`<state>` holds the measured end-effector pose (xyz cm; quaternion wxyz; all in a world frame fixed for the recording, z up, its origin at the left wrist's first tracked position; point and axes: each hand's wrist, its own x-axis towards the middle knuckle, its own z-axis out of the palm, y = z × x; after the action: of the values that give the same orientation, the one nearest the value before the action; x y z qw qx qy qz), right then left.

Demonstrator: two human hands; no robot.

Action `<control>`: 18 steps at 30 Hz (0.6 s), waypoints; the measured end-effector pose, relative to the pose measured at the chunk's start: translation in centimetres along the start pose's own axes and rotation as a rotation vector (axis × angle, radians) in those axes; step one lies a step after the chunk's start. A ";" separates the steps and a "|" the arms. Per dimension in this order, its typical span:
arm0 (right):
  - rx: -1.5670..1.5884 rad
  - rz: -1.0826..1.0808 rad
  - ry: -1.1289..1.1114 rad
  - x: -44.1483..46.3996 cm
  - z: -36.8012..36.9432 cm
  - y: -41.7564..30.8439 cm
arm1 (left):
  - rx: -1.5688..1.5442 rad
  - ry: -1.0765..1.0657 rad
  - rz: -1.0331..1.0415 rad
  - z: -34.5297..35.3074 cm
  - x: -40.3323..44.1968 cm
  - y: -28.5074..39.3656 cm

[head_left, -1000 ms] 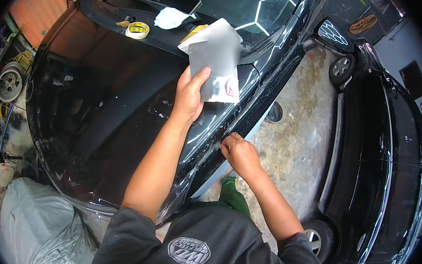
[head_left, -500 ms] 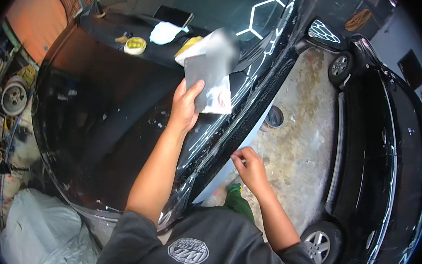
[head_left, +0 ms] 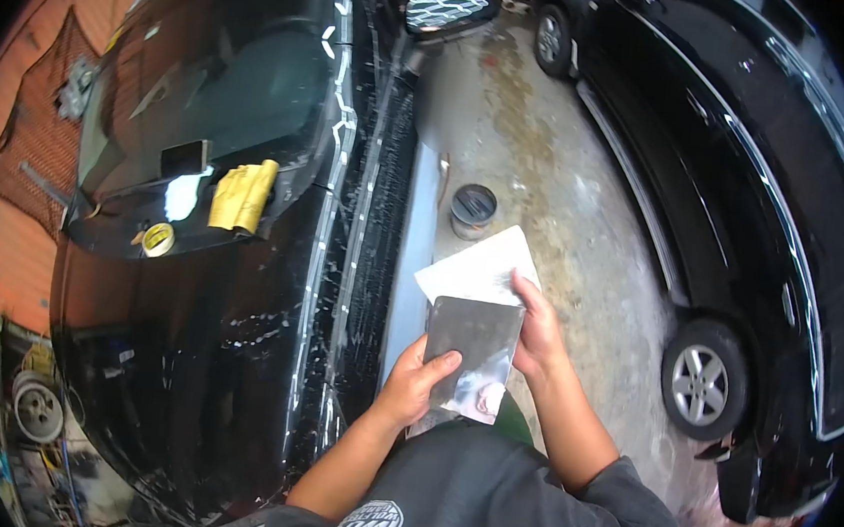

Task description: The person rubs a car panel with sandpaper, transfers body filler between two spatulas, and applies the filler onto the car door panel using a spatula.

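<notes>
Holds 1 grey sheet [head_left: 479, 331] in the left hand [head_left: 406, 389] and 1 white paper [head_left: 482, 269] just beyond it in the right hand [head_left: 540, 332], right of the hood [head_left: 192, 364], nearer than the pail [head_left: 467, 230].

Your left hand [head_left: 409, 391] has its fingers hidden behind the grey sheet [head_left: 476, 334]. Your right hand [head_left: 540, 334]: fingers mostly behind the white sheet [head_left: 482, 266], whose 6 o'clock edge the grey one covers. Blurred patch [head_left: 443, 100] at 12, unidentifiable. Tape roll [head_left: 158, 239] at 9, label too small. Bucket [head_left: 469, 230] at 1, contents unclear. Your shirt [head_left: 531, 504], 6 o'clock, cut off by frame.
</notes>
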<state>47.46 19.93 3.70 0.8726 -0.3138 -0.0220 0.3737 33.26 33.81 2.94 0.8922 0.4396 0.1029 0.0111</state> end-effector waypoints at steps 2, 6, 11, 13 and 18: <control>0.070 -0.046 0.104 -0.5 -0.9 0.0 | -0.057 0.066 -0.033 0.8 -0.5 -1.3; 0.017 -0.274 0.187 -1.8 -4.5 -2.2 | -0.084 0.266 0.093 0.1 -0.2 -0.6; -1.245 -0.629 0.115 -5.2 -2.6 -5.2 | 0.276 0.314 0.305 -0.7 0.3 0.7; -1.962 -0.760 -0.107 -5.8 -0.5 -6.6 | 0.466 0.320 0.271 0.5 -0.1 1.0; -2.081 -0.798 -0.307 -5.1 -0.4 -4.8 | 0.835 0.375 0.411 2.6 0.2 0.9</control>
<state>46.98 13.77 7.12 0.2314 -0.8105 -0.5291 -0.0978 34.04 32.35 5.14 0.5854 0.7609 0.1684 0.2235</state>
